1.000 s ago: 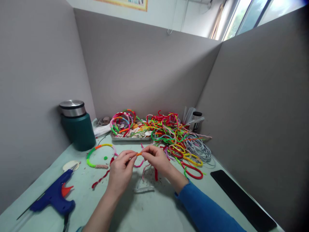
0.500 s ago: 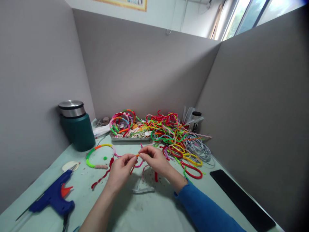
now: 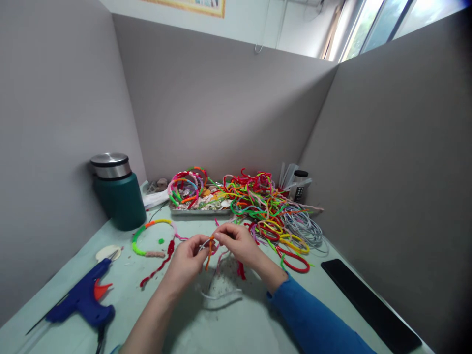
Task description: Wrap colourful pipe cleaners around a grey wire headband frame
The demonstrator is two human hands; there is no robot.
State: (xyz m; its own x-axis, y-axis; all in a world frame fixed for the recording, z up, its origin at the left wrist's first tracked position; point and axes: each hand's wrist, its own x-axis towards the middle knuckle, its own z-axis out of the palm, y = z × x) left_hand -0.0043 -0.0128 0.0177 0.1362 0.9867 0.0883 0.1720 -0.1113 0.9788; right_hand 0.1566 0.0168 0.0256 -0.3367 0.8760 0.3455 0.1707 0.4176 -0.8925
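My left hand and my right hand meet above the middle of the table, each closed in a pinch. From my right fingertips an orange pipe cleaner hangs, bent downward. A whitish cord shows between my left thumb and finger, crossing close to the orange piece; whether the two are joined I cannot tell. Below the hands, a curved length of pale cord hangs or lies above the tabletop. Left of my left hand lie a dark red fuzzy strip and a multicoloured wrapped ring.
A blue glue gun lies at left, near a green flask. Behind the hands are a metal tray of buttons with wrapped rings, a heap of pipe cleaners and coiled grey cord. A black flat object lies at right.
The orange pipe cleaner, stretched between both hands before, now hangs down from my right fingertips. Whitish cord has come into view at my left fingers, and the pale cord below has shifted and curved.
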